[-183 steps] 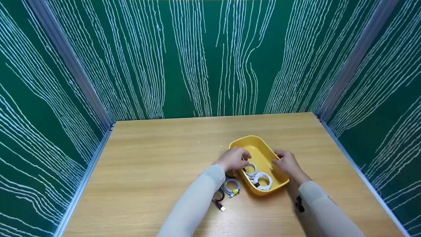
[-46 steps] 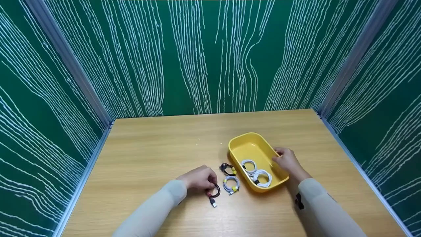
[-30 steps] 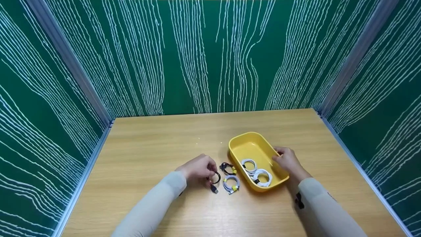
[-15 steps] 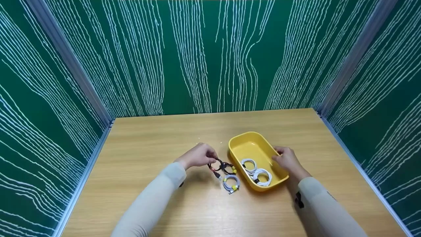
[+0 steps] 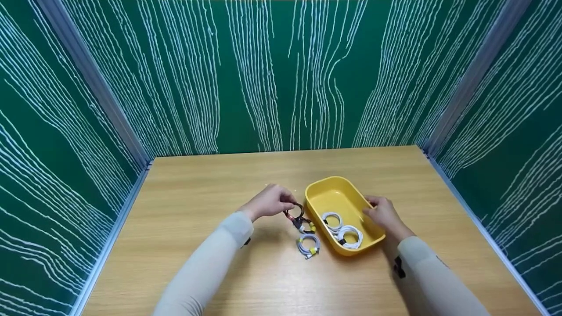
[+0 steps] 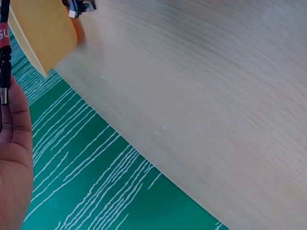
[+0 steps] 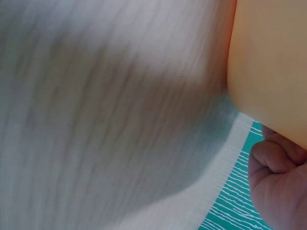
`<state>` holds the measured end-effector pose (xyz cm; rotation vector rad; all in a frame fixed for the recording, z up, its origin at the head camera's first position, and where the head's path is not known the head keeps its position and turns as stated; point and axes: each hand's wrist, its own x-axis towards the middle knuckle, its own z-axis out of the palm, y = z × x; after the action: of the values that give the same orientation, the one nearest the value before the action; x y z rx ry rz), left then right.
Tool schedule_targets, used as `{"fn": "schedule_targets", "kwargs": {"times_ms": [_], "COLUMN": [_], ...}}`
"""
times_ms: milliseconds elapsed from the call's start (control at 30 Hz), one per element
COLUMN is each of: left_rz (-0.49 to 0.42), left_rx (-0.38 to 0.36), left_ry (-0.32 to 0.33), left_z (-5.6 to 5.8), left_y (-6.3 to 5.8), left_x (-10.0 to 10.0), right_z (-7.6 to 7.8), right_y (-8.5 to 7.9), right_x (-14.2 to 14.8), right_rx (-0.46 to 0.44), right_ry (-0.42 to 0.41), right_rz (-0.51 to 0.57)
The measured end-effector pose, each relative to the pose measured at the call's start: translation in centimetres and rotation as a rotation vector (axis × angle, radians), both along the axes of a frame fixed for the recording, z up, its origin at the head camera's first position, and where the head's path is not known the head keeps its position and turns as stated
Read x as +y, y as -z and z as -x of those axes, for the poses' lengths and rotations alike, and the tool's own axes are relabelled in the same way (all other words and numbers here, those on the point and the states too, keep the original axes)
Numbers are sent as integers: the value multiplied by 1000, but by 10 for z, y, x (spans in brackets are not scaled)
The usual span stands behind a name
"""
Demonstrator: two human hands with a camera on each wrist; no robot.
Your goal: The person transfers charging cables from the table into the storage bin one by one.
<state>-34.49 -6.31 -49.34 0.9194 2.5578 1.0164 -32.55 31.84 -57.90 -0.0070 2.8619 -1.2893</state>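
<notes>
In the head view, my left hand (image 5: pixel 272 202) pinches a coiled black USB cable (image 5: pixel 297 222) with a red band, at the left side of the yellow bin. In the left wrist view the cable (image 6: pixel 5 52) hangs at the fingers. Overlapped by it, a second black coil (image 5: pixel 312 229) with a yellow tie lies on the table. Just nearer is a grey coiled cable (image 5: pixel 300 247) with yellow ties. My right hand (image 5: pixel 385 215) grips the right rim of the yellow bin (image 5: pixel 336 199). White coiled cables (image 5: pixel 361 239) lie in the bin's near half.
The wooden table (image 5: pixel 197 210) reaches back to green walls (image 5: pixel 281 87) with white wavy lines. Grey metal posts (image 5: pixel 94 79) stand at the corners. Tiny white specks (image 5: pixel 295 190) lie on the tabletop left of the bin.
My left hand was at the bin over the white coils, then took the black cable from the table and carried it up and right. My right hand has stayed on the bin's rim.
</notes>
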Motion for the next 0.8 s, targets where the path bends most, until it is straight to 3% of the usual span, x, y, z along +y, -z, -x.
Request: {"fn": "schedule_targets", "kwargs": {"times_ms": [233, 567, 800], "left_rz": [-61, -134, -181], "left_rx": [-58, -39, -66], "left_ry": [-60, -59, -94], "left_z": [1, 2, 4], "left_y": [-7, -8, -4], "left_x": [12, 29, 41], "right_z": [0, -2, -2], "right_y": [-2, 0, -1], "right_x": [-1, 0, -1], "right_rx": [-23, 62, 42], "right_ry": [8, -25, -17], "right_rz": [20, -22, -7]}}
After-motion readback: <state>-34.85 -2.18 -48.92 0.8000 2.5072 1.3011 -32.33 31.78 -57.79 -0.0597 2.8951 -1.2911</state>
